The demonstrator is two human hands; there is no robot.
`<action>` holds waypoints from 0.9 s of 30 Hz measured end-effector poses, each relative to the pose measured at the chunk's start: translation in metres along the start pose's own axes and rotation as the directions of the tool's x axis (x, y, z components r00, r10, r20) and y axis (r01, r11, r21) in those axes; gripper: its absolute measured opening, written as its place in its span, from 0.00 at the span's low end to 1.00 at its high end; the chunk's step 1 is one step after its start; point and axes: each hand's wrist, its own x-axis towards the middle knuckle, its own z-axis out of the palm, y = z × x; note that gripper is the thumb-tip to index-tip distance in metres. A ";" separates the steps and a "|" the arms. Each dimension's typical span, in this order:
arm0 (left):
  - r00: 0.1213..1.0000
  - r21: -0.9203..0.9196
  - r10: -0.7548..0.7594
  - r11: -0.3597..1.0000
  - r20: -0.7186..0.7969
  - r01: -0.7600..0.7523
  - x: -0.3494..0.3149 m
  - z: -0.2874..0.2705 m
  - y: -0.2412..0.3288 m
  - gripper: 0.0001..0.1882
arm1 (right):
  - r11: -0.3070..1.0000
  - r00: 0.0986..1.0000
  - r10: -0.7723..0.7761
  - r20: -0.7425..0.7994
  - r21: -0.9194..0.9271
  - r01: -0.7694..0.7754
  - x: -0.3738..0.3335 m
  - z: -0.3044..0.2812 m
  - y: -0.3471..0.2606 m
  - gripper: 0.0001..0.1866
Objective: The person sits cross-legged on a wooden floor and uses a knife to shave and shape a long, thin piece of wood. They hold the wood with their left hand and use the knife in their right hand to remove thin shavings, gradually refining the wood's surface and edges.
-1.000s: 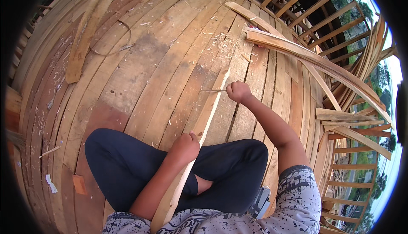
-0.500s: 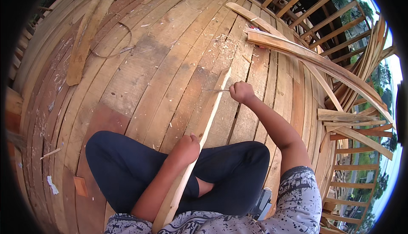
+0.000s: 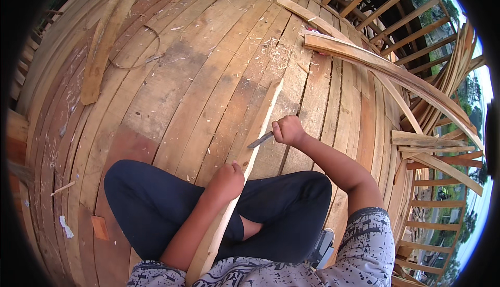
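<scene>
A long pale wooden strip [image 3: 264,114] slants from my waist across my crossed legs, its narrowed far end pointing away over the floor. My left hand [image 3: 228,181] is closed around its middle, just above my lap. Farther out and to the right, my right hand [image 3: 289,129] is wrapped round the handle of a knife [image 3: 260,140]. The dark blade crosses the strip, its tip toward the left, a short way beyond my left hand. My fingers cover the handle.
Planks [image 3: 208,83] form the floor, with wood shavings [image 3: 273,52] scattered beyond the strip. Long boards [image 3: 364,63] lie at the upper right beside a slatted railing [image 3: 436,203]. Another board [image 3: 96,73] lies at the upper left. A dark grey object [image 3: 322,248] sits by my right knee.
My right hand has drawn the knife nearer along the strip, and the blade now shows its broad side and tilts down to the left. My left hand has stayed in place.
</scene>
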 end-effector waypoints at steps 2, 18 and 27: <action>0.999 -0.031 -0.017 0.999 -0.050 0.016 -0.002 -0.004 -0.004 0.26 | 0.998 0.998 0.067 -0.003 0.012 -0.067 0.003 0.001 -0.012 0.23; 0.999 0.057 -0.048 0.997 0.000 0.048 -0.009 0.010 0.000 0.29 | 0.912 0.934 0.355 -0.031 -0.207 -0.353 0.011 -0.012 0.023 0.22; 0.998 0.004 -0.062 0.998 -0.018 0.062 -0.007 0.001 -0.016 0.28 | 0.936 0.935 0.349 0.058 -0.075 -0.344 -0.010 -0.027 -0.058 0.24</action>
